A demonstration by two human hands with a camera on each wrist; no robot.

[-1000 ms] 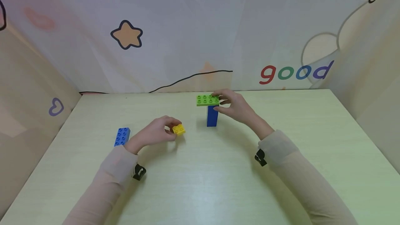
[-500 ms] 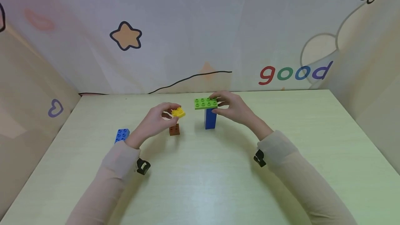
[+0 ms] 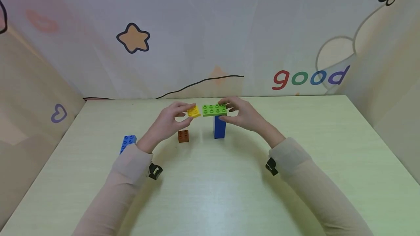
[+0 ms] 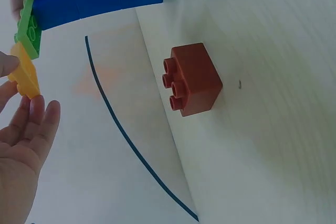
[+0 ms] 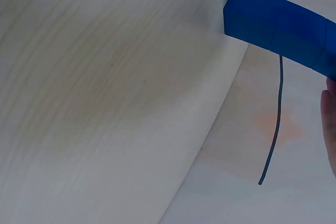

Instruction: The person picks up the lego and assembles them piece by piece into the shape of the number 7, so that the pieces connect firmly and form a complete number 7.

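Note:
My left hand pinches a small yellow building brick between thumb and fingers, studs up, just left of a flat green brick. In the left wrist view the yellow brick overlaps the end of the green brick. The green brick sits on top of an upright tower of stacked blue bricks and juts out to its left. My right hand grips the right end of the green brick, fingers above and thumb at the tower's top. The right wrist view shows mostly the blue tower.
A brown brick stands on the table left of the tower, below my left hand. Farther left, a blue brick lies partly hidden behind my left forearm. A printed cloth rises along the table's back edge.
My left hand has lifted the yellow brick and carried it right, up beside the green brick, uncovering the brown brick. My right hand keeps its hold, with the tower shifting slightly in view.

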